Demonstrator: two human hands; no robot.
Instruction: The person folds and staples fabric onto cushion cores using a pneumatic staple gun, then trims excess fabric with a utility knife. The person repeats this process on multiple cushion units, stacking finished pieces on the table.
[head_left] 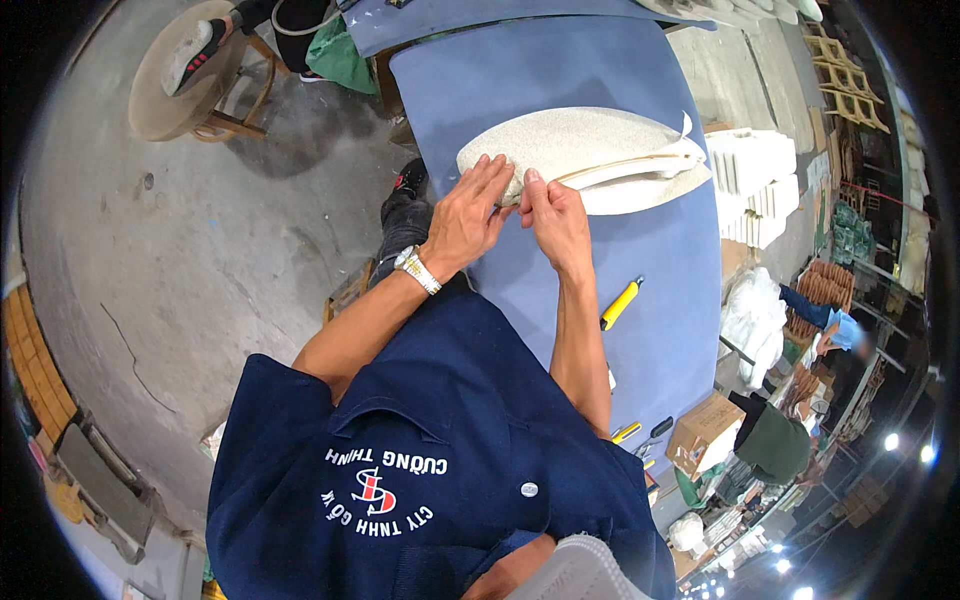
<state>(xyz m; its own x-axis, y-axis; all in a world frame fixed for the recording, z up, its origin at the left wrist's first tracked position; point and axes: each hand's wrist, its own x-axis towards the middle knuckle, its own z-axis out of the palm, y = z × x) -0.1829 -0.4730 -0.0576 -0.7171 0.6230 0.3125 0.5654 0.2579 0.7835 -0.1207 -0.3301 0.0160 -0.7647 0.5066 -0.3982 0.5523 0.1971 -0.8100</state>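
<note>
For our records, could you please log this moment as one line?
left hand: spread on cream piece; right hand: curled at its edge; yellow tool: on blue table

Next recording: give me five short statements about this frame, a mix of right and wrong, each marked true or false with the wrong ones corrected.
1. The left hand and right hand are both at the left end of a cream, speckled, leaf-shaped piece. True.
2. A silver-and-gold metal wristwatch is on the right wrist. False: it is on the left wrist.
3. A slim yellow hand tool with a dark tip lies to the right of the right forearm. True.
4. The cream piece hangs off a blue-topped table. False: it lies on the table.
5. A round, brown-topped stool stands at the upper right. False: it is at the upper left.
</note>
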